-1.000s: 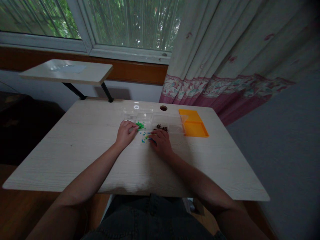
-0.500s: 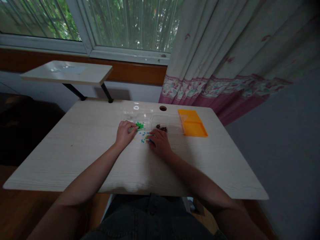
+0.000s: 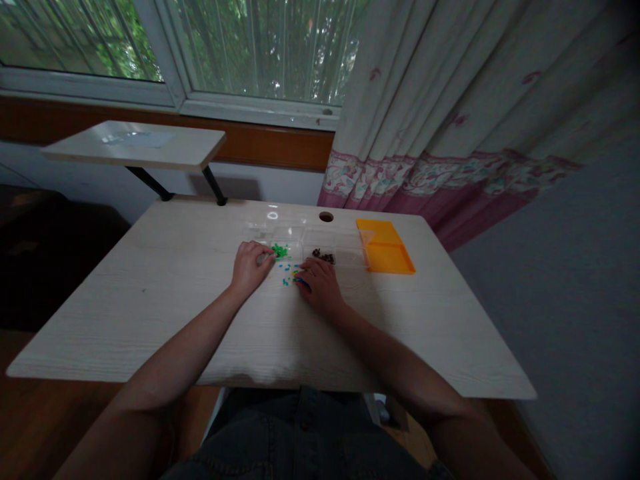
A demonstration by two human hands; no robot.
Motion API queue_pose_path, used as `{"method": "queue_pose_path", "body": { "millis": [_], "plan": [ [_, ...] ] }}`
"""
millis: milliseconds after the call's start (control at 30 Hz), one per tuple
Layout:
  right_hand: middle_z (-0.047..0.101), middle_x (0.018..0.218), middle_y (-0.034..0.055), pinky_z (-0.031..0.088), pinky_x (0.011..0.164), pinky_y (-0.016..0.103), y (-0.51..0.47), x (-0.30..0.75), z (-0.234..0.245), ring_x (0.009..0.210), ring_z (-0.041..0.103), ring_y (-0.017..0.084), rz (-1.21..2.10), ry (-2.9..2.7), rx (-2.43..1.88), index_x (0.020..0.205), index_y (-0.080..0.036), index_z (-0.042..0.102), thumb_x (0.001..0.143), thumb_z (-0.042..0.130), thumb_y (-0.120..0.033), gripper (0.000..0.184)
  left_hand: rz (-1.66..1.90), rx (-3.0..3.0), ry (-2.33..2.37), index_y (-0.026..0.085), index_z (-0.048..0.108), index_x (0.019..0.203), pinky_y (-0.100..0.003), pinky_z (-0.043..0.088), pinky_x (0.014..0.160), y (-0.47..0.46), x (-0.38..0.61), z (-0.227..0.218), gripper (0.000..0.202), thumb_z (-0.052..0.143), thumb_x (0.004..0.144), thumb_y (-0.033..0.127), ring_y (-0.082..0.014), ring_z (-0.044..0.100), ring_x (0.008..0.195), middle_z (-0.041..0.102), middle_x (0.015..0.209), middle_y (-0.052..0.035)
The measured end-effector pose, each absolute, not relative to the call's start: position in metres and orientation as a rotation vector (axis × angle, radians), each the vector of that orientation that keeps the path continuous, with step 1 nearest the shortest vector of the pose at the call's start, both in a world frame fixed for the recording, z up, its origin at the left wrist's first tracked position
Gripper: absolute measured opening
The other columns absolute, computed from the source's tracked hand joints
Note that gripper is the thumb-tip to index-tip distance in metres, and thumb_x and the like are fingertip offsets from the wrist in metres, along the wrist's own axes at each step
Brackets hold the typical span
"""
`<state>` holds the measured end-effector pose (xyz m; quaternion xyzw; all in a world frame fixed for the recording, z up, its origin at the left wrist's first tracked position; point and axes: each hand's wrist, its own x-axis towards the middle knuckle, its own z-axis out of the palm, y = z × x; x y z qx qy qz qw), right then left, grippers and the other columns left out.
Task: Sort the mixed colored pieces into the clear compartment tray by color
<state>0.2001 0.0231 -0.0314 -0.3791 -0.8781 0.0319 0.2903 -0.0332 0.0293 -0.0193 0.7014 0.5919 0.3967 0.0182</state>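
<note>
At the front left of a clear divided box (image 3: 350, 257), my left hand (image 3: 250, 270) has its thumb and fingertips pinched together beside a heap of small green pieces (image 3: 281, 251). Whatever sits between those fingertips is too small to make out. My right hand (image 3: 321, 283) rests palm down, its bent fingers spread over loose small blue pieces (image 3: 286, 282) on the table. A bit of blue and yellow shows by its thumb; the palm side is hidden. Small dark brown pieces (image 3: 323, 256) lie in another compartment, just beyond the right hand.
An orange tray (image 3: 390, 257) with a divider lies right of the clear box on the pale wooden table (image 3: 190, 287). A round hole (image 3: 326, 217) is near the back edge. A raised shelf (image 3: 145, 143) stands at the back left, and a curtain (image 3: 400, 133) hangs behind.
The fingers of my right hand have shifted slightly among the loose blue and yellow pieces, and a few of these lie differently. My left hand has hardly moved.
</note>
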Motion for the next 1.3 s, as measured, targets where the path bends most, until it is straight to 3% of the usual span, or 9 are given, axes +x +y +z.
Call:
{"method": "queue_pose_path", "body": {
  "millis": [300,700,1033,1300],
  "plan": [
    [0.068,0.113,0.0039,0.035,0.105,0.043,0.024,0.200,-0.032,0.118,0.050,0.025,0.100,-2.316,-0.972,0.092,-0.025,0.073,0.088,0.064,-0.027,0.010,1.272,2.189,1.874,0.021,0.071,0.085,-0.040,0.044,0.084,0.030,-0.034,-0.021,0.025,0.057,0.090,0.041,-0.0238,0.054,0.089,0.064,0.086,-0.0066],
    [0.071,0.099,0.0050,0.043,0.100,0.041,0.028,0.200,-0.029,0.104,0.058,0.021,0.248,-2.150,-0.959,0.090,-0.023,0.074,0.088,0.064,-0.029,0.012,1.219,2.198,1.897,0.020,0.073,0.085,-0.039,0.043,0.083,0.030,-0.036,-0.022,0.030,0.051,0.094,0.038,-0.0232,0.053,0.087,0.065,0.084,-0.0067],
    [0.071,0.097,0.0055,0.045,0.097,0.040,0.029,0.200,-0.028,0.099,0.060,0.021,0.307,-2.079,-0.962,0.089,-0.023,0.074,0.088,0.064,-0.028,0.011,1.233,2.311,1.643,0.023,0.072,0.104,-0.039,0.043,0.088,0.024,-0.030,-0.013,0.025,0.053,0.094,0.036,-0.0215,0.054,0.094,0.063,0.092,-0.0062],
    [0.070,0.095,0.0061,0.047,0.094,0.039,0.030,0.200,-0.026,0.097,0.060,0.021,0.357,-2.036,-0.978,0.091,-0.024,0.075,0.090,0.062,-0.030,0.014,0.966,2.564,1.285,0.028,0.066,0.117,-0.040,0.042,0.093,0.012,-0.014,-0.003,0.029,0.053,0.094,0.038,-0.0221,0.056,0.099,0.064,0.098,-0.0066]
  ]
}}
